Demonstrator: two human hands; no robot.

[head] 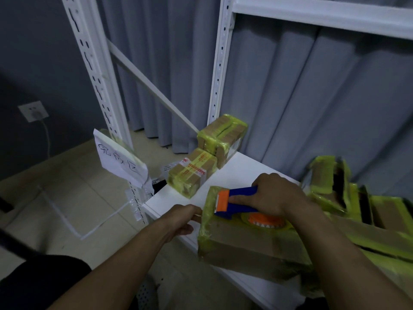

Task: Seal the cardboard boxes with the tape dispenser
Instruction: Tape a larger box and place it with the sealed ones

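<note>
The right grip (275, 195) is clamped round the blue handle of the tape dispenser (237, 202), knuckles up, with the forefinger laid straight along the blue body towards the orange blade guard. The dispenser lies flat on top of the cardboard box (250, 243), its orange hub and the roll of yellow-green tape near the middle of the lid and its blade end close to the box's far left corner. The left grip (185, 218) is at the box's left upper edge, fingers curled and thumb tip touching the taped edge; whether it is clamped on that edge or only pressed to it I cannot tell. The box sits on the near end of a white shelf (234, 173), with one corner hanging past the front edge, and bands of yellow-green tape run round its top and sides. At the far end of the shelf stand two taped boxes touching each other: a small box (192, 174) with red-and-white labels, and behind it a larger box (221, 139) against the rack upright. To the right lies a pile of boxes (348, 193) with loose flaps and yellow-green tape. A paper sign (120, 158) with handwriting hangs on the left upright. A grey curtain (312, 97) hangs behind, and a wall socket (33, 111) holds a plug with a white cable.
</note>
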